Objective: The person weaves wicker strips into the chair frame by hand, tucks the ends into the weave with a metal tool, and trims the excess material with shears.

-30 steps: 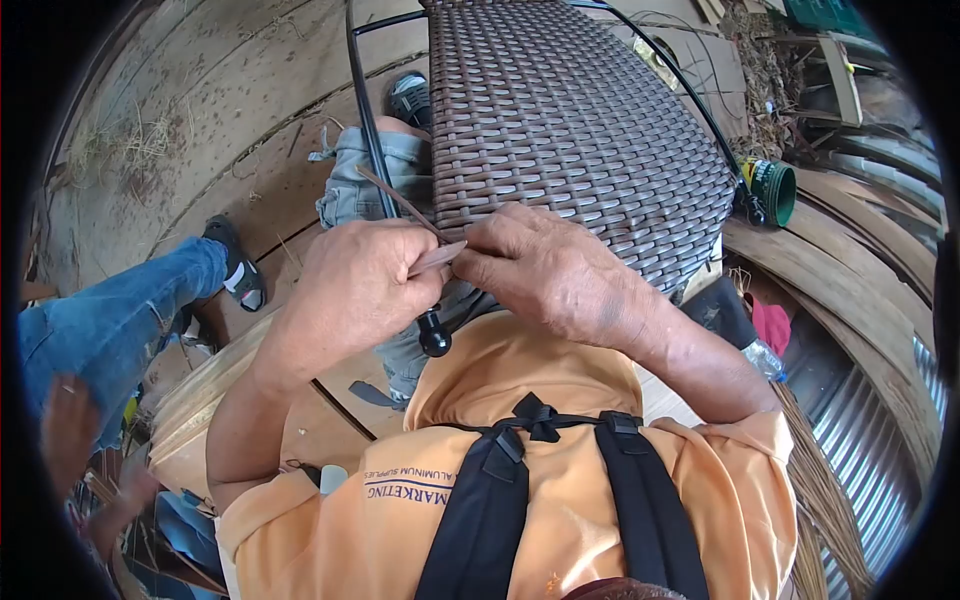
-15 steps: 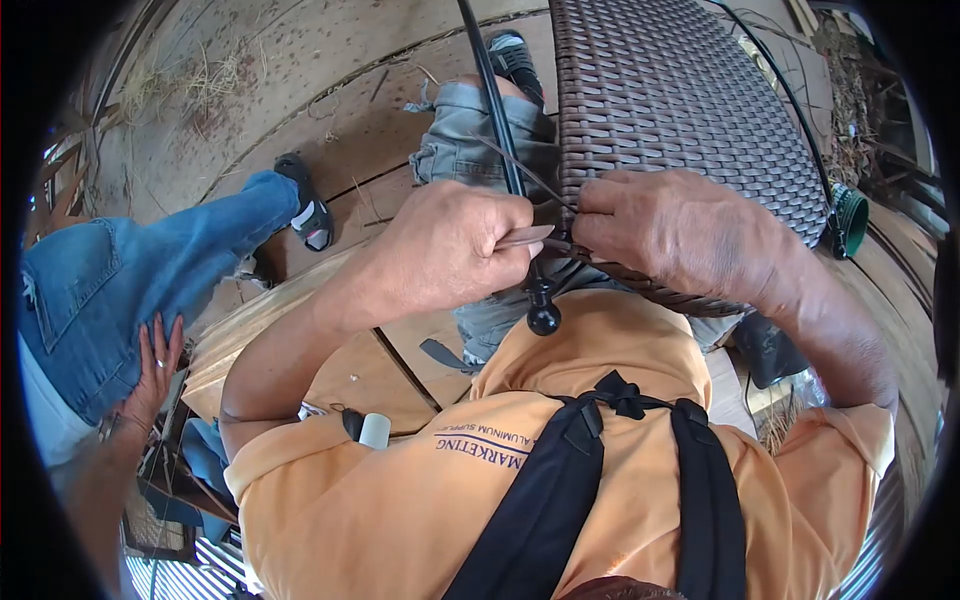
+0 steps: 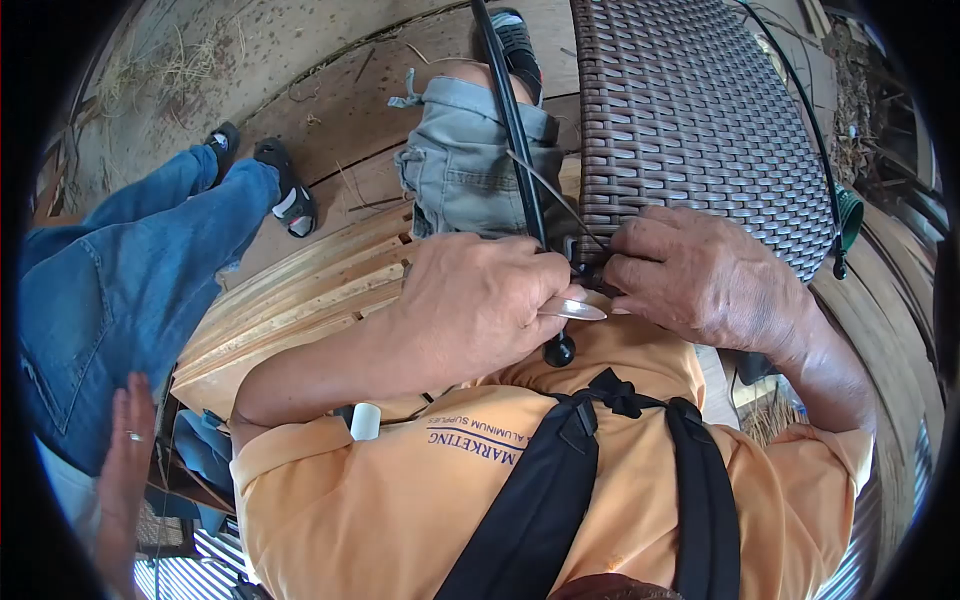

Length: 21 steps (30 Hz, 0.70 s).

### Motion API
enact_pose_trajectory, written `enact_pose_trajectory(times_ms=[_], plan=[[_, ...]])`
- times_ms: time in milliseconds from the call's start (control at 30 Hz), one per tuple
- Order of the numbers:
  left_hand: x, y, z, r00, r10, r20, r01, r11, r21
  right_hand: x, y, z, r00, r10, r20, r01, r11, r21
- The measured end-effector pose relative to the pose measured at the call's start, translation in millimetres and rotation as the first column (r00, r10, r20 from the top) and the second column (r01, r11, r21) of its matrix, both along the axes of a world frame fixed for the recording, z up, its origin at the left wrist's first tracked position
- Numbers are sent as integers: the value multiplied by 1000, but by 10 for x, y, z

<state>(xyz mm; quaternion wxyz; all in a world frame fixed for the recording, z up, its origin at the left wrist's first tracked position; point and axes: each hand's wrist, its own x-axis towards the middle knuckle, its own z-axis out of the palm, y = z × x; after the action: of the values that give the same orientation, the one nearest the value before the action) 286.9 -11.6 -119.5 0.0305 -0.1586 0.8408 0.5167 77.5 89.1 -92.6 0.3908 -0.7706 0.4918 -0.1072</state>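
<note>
My left hand is closed around a flat, silvery metal tool, whose rounded tip sticks out toward the right; the rest of it is hidden in the fist. My right hand pinches at the lower left corner of a brown woven wicker panel. A loose wicker strand runs into those fingertips, which partly hide it. Between my arms and leg slants a black metal bar. Its lower end, a black ball, shows just below my left hand.
At the left stands another person in blue jeans, one hand by the thigh. Stacked wooden boards lie left of my knee. A green round container sits right of the panel, and dry scraps litter the floor.
Both hands have moved slightly down and right, closer together, and the metal tool has turned to show its shiny face. The panel and bar shifted with them. The other person's legs changed position.
</note>
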Motion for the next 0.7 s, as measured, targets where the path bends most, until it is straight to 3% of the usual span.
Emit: enact_pose_trajectory(times_ms=[200, 300, 433, 500, 533, 633, 667, 700], plan=[[-17, -43, -207, 994, -56, -95, 71, 986, 154, 34, -102, 112, 987, 19, -162, 16, 978, 209], [-34, -125, -209, 992, -110, -58, 120, 969, 216, -100, -81, 66, 985, -30, -170, 84, 945, 318], [-38, -241, -291, 955, -227, -191, 250, 962, 106, -217, -90, 47, 987, -160, -1, 151, 926, 346], [-36, -275, -176, 932, -292, -216, 300, 954, 6, -193, 48, 16, 973, -218, 81, 195, 954, 229], [25, -178, -185, 928, -230, -294, 222, 973, -60, -172, 102, -8, 965, -232, 120, 211, 963, 168], [-18, -119, -229, 890, -133, -436, 136, 990, -23, -73, 170, -98, 959, -259, 119, 251, 965, 76], [-1, -171, -230, 892, -191, -410, 225, 974, 34, -58, 176, -103, 947, -292, 134, 286, 956, 60], [-6, -155, -295, 881, -143, -450, 204, 975, 91, -33, 197, -116, 951, -287, 117, 285, 958, 35]])
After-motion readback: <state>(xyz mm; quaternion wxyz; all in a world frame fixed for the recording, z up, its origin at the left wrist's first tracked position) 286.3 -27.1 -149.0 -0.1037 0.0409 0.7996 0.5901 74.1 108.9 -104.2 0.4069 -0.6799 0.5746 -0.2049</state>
